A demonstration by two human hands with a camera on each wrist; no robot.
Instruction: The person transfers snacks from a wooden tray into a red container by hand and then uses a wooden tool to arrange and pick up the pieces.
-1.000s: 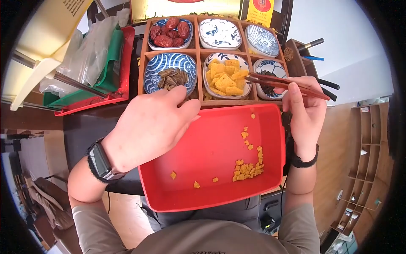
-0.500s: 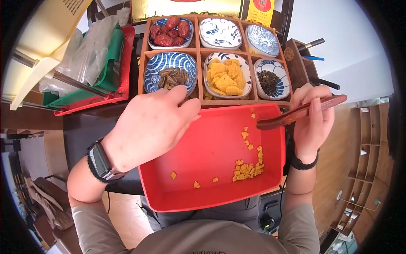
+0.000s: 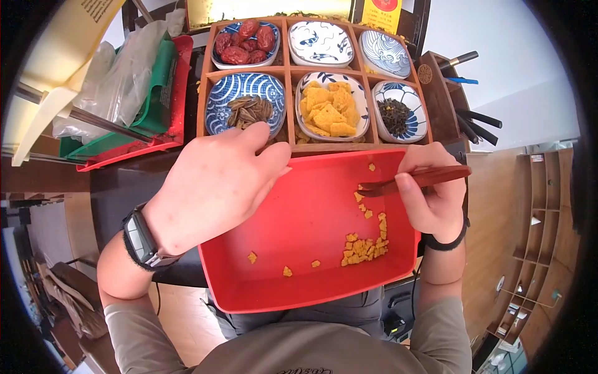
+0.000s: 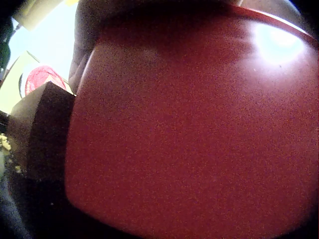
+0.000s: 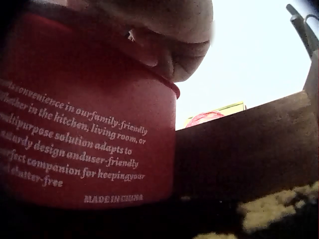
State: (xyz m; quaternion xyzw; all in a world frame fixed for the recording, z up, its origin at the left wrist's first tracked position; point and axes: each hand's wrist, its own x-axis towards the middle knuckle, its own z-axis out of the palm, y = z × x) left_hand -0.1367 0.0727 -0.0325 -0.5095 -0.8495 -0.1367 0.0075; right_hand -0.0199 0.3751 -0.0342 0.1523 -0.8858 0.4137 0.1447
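Observation:
My left hand (image 3: pixel 215 181) grips the red plastic bin (image 3: pixel 305 215) at its far left corner. In the left wrist view the bin's outer wall (image 4: pixel 189 129) fills the picture below that hand. My right hand (image 3: pixel 436 193), over the bin's right rim, holds reddish wooden tongs (image 3: pixel 430 177). The tong tips point left into the bin, right beside a small yellow crumb (image 3: pixel 359 196). More crumbs (image 3: pixel 364 250) are heaped in the bin's near right corner, with a few scattered at left. The right wrist view shows printed text on the bin's side (image 5: pixel 89 134); the tongs are hidden there.
Beyond the bin stands a wooden divided tray (image 3: pixel 289 118) of bowls: red dates (image 3: pixel 246 42), sunseed-like seeds (image 3: pixel 249 112), yellow crisps (image 3: pixel 330 112), dark dried leaves (image 3: pixel 394 116), two without food. Pens stand in a wooden holder (image 3: pixel 436 87); a green bin (image 3: pixel 152 93) with plastic bags stands left.
My right hand has drawn the tongs from the yellow crisps' bowl back to the right, then inward over the bin, tips now by a crumb. My left hand keeps its hold on the bin.

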